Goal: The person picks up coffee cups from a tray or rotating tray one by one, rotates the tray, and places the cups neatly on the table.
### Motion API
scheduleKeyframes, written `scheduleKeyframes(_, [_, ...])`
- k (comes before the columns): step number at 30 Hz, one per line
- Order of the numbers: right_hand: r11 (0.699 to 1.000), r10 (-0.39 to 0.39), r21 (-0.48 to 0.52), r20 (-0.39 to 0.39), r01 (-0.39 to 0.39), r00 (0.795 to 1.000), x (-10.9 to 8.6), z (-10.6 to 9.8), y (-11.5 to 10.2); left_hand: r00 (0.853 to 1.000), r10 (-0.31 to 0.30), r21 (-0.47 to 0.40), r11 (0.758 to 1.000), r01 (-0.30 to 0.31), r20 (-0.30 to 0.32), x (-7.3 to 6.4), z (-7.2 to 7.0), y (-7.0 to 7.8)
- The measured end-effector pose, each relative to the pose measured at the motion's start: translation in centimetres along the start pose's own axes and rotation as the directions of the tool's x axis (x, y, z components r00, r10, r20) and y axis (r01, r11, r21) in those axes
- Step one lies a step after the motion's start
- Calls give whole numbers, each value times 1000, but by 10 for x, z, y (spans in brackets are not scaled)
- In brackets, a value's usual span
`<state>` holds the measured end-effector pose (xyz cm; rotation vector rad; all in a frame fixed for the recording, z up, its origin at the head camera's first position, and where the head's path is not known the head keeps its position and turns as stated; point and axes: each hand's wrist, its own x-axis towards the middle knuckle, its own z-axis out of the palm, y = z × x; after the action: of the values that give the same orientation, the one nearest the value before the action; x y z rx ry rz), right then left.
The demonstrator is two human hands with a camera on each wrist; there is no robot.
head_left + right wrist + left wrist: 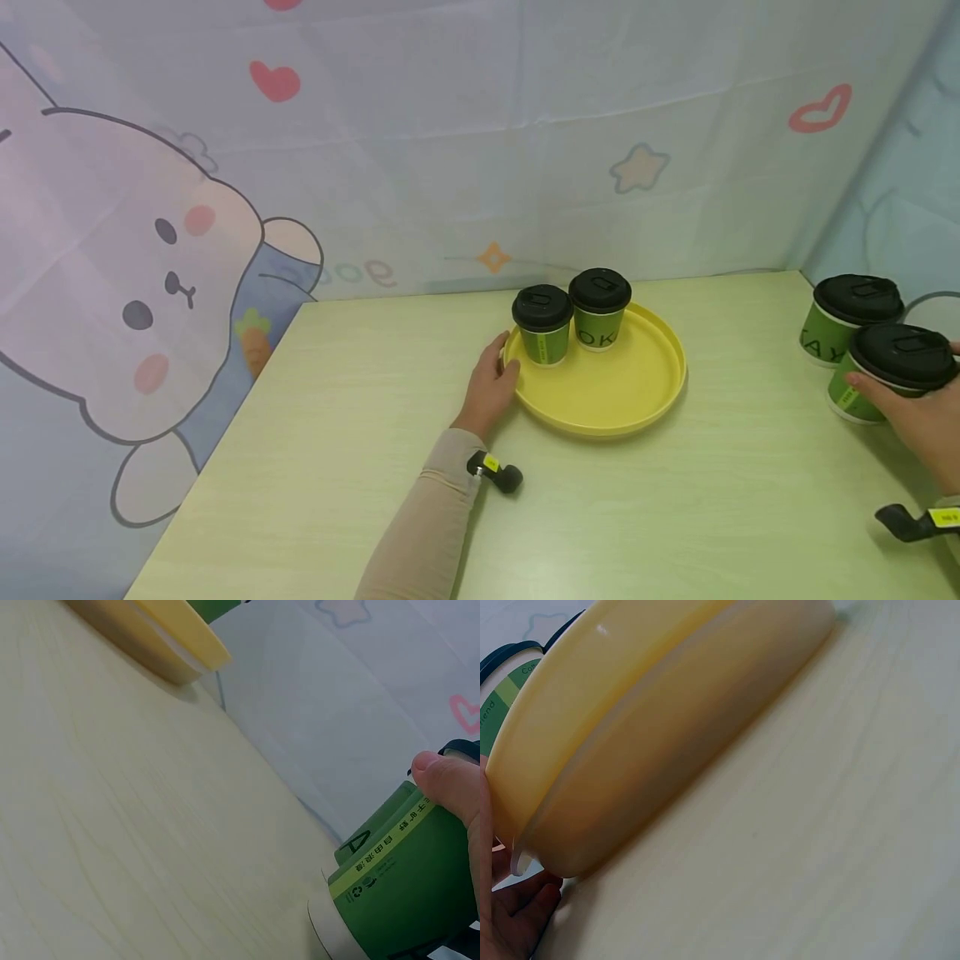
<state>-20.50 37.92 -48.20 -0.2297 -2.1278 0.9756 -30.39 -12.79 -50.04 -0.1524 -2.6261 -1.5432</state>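
A round yellow tray [611, 392] lies on the table, its rim gripped at the left side by my left hand [489, 387]. In the left wrist view, fingertips [536, 904] reach under the tray's edge. Two green paper cups with black lids, a left one [547, 343] and one marked OK [598, 325], stand upright at the back left of the tray. At the far right, my right hand [918, 429] holds another lidded green paper cup [397, 885], thumb against its side. Just behind it stands a similar cup [821, 333], partly hidden.
The pale wooden table [337, 400] meets a printed cloth backdrop [450, 167] at its back edge. More cloth [918, 192] hangs at the right, close to the cups there.
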Motion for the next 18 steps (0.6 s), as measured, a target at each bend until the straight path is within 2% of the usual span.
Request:
scheduleKeyframes(12, [999, 33, -11, 9, -33, 999, 1, -2, 0, 1000, 3, -7, 1000, -3, -7, 0, 0, -1])
scheduleKeyframes(16, [1000, 17, -8, 8, -17, 1000, 1, -3, -1, 1000, 11, -9, 1000, -11, -6, 1, 1, -2])
scheduleKeyframes(18, [1000, 21, -8, 31, -21, 999, 1, -5, -1, 1000, 13, -12, 1000, -13, -4, 1, 1, -2])
